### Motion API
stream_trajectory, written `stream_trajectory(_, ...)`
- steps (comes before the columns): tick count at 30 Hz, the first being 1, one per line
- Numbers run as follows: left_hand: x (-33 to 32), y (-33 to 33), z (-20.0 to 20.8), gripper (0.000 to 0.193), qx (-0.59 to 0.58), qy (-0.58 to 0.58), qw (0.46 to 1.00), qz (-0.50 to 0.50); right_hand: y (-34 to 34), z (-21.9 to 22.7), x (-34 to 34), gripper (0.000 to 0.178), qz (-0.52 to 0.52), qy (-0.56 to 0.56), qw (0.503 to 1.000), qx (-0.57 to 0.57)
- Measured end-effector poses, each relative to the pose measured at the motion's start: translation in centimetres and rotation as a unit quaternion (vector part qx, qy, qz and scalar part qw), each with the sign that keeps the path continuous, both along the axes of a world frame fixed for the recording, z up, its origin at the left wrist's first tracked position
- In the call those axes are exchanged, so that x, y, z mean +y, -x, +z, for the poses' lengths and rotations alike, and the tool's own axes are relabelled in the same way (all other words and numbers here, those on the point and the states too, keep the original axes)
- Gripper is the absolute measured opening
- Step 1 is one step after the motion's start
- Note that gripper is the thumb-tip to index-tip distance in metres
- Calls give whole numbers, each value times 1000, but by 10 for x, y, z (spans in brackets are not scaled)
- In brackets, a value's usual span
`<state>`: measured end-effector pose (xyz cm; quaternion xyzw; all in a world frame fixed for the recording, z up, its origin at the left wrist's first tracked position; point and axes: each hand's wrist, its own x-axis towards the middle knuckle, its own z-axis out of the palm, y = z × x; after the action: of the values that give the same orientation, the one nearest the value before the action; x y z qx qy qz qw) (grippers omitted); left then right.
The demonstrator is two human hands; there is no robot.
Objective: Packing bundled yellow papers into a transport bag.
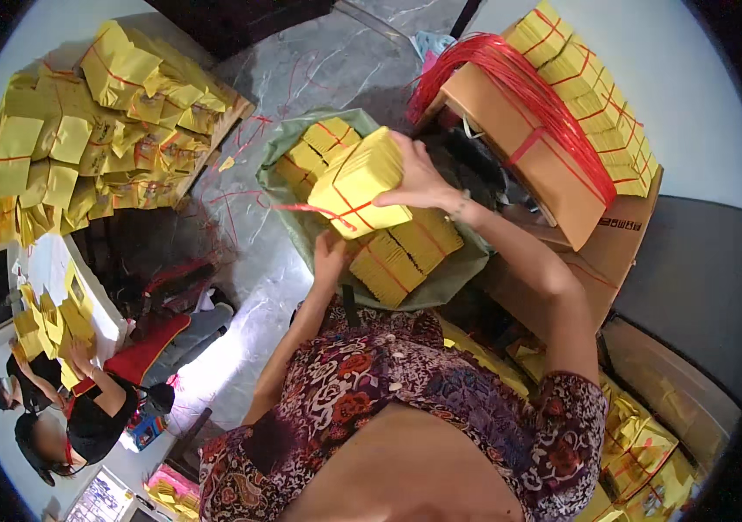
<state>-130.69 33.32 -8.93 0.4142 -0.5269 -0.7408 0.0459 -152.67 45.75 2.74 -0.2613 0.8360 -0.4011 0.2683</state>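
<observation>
My right hand is closed on the right side of a tied bundle of yellow paper, held tilted above an open green sack. Red plastic strips cross the bundle, and a loose strip end trails off its left. My left hand is at the sack's near left rim, just below the bundle, with its fingers drawn together; what they grip is hidden. Inside the sack lie more tied yellow bundles, packed side by side.
Tied yellow paper bundles are heaped at the left. On the right, a cardboard box carries long red strips, with stacked bundles behind. Red scraps litter the grey floor. Two people handle yellow paper at lower left.
</observation>
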Motion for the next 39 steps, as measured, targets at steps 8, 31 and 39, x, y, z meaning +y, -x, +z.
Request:
stream_trajectory(8, -39, 27, -18, 58, -56, -180, 978, 91, 2, -28, -39, 105, 331, -76, 869, 360)
stream_trajectory(31, 15, 76, -46, 59, -87, -336, 937, -21, 10, -84, -3, 97, 406, -64, 840, 353)
stream_trajectory(39, 16, 62, -53, 55, -70, -245, 964, -73, -16, -84, 10, 56, 302, -11, 925, 230)
